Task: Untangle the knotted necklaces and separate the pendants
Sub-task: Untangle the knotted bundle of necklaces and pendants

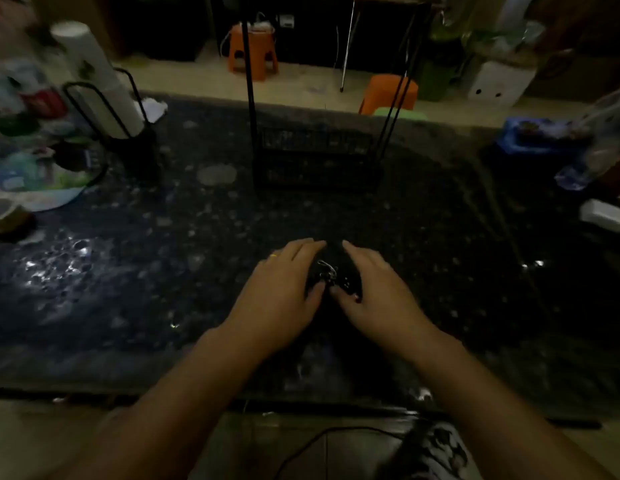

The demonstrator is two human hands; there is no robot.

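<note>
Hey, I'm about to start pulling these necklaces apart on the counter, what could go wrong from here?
1. The light is dim and the counter is dark and speckled, so thin chains in the tangle are hard to follow; pulling the wrong strand could tighten the knot.
2. The left hand and right hand crowd the tangle from both sides, hiding parts of it.
3. A freed pendant could be hard to spot on that surface.

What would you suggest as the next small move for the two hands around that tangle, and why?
Probably pinch one loop with each thumb and forefinger and ease them gently apart. The knotted necklaces lie bunched on the dark countertop, framed by the left hand and right hand, whose fingers look fairly straight; no firm grip shows in this dim frame.
</note>
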